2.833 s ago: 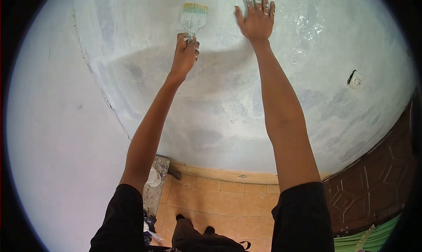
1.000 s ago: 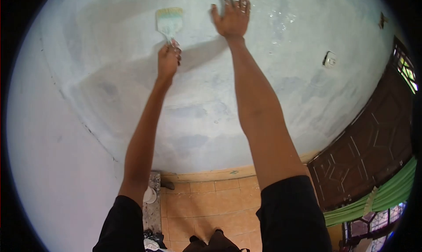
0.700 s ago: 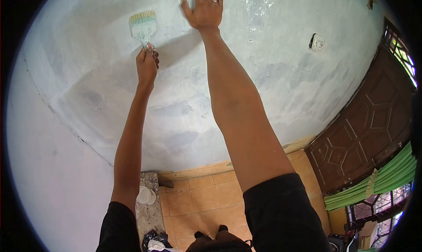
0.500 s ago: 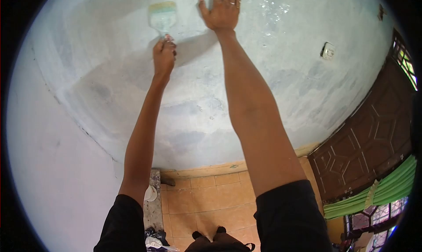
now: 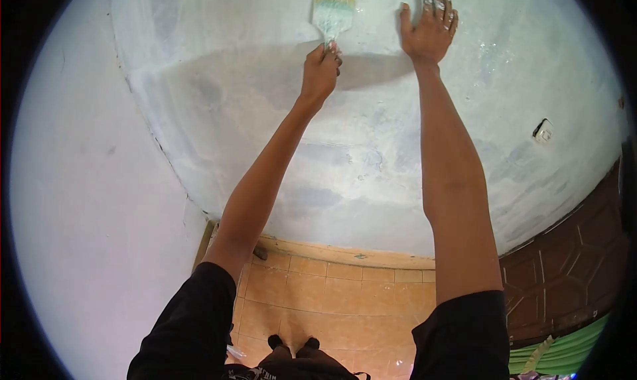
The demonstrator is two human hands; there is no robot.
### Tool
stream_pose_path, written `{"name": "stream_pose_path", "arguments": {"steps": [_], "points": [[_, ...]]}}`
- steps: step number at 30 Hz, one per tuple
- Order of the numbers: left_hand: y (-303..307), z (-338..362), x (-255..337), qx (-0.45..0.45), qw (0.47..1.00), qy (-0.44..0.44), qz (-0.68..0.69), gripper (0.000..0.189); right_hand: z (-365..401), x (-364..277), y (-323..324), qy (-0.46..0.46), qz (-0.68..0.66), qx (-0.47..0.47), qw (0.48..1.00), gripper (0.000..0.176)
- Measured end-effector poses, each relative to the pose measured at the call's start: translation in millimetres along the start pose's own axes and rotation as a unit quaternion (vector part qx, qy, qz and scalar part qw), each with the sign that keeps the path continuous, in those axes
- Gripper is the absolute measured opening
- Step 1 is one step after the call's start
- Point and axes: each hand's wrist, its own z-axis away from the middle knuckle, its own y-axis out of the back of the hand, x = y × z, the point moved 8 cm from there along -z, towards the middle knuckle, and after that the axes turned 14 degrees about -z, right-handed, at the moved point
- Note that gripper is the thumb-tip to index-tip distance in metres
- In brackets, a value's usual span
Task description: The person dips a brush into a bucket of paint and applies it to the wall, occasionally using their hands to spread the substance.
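My left hand (image 5: pixel 321 73) is closed around the handle of a wide paintbrush (image 5: pixel 334 16), which points up the wall. Its head is smeared whitish green, with a yellowish edge at the top. To the right, my right hand (image 5: pixel 429 36) rests with fingers outstretched at the pale wall (image 5: pixel 391 128), holding nothing. Wet white stuff coats its fingers, whose tips reach the upper edge of the view. The wall is patchy white and bluish grey, with glossy wet spots right of my right hand.
A white wall socket (image 5: pixel 543 132) is at the right. Below it are a brown carved door (image 5: pixel 564 267) and a green curtain (image 5: pixel 570 350). Orange floor tiles (image 5: pixel 332 300) meet the wall's base. Another white wall (image 5: pixel 86 201) joins at the left corner.
The view has turned left, so the wall, socket and both hands appear farther right. The paintbrush stays in my left hand, and my right hand stays at the wall with its fingers outstretched.
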Motion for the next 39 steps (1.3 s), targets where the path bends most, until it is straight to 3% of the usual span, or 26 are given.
{"name": "stream_pose_path", "arguments": {"steps": [4,8,11,14,17,20,22,23,26,28,32,39], "points": [[3,14,-12,0.012,0.998,0.025,-0.055,0.034,0,2,-2,-0.007,-0.003,-0.009,1.0,0.054],[4,56,-61,0.015,0.997,0.067,-0.029,0.032,4,4,-4,0.0,-0.019,0.015,1.0,0.055],[7,61,-60,0.027,0.998,0.039,-0.031,0.03,5,4,-4,0.006,-0.032,0.032,0.999,0.054],[10,34,-10,0.036,0.997,-0.052,-0.036,0.03,4,5,-4,0.005,-0.026,0.027,0.999,0.054],[10,11,-6,-0.008,0.999,0.037,-0.006,0.029,5,4,-3,0.002,-0.018,0.026,1.0,0.053],[13,28,-60,0.001,0.999,-0.043,-0.001,0.027,4,12,-10,-0.004,-0.002,0.018,1.0,0.053],[17,56,-100,0.004,0.999,0.049,-0.006,0.027,6,15,-11,-0.009,0.007,0.013,1.0,0.053],[20,65,-106,-0.002,0.999,0.046,0.001,0.027,6,15,-10,-0.008,0.008,0.014,1.0,0.053],[26,70,-97,-0.003,1.0,0.012,0.017,0.028,6,16,-11,0.006,0.005,0.03,1.0,0.053],[26,53,-55,0.008,0.999,-0.04,0.017,0.029,7,17,-12,0.009,0.002,0.042,0.999,0.052],[27,20,-23,-0.007,0.999,-0.03,-0.016,0.029,6,14,-9,0.012,0.011,0.035,0.999,0.053],[38,72,-117,0.02,1.0,0.0,-0.015,0.028,7,7,-7,0.034,0.006,0.047,0.998,0.053]]}}
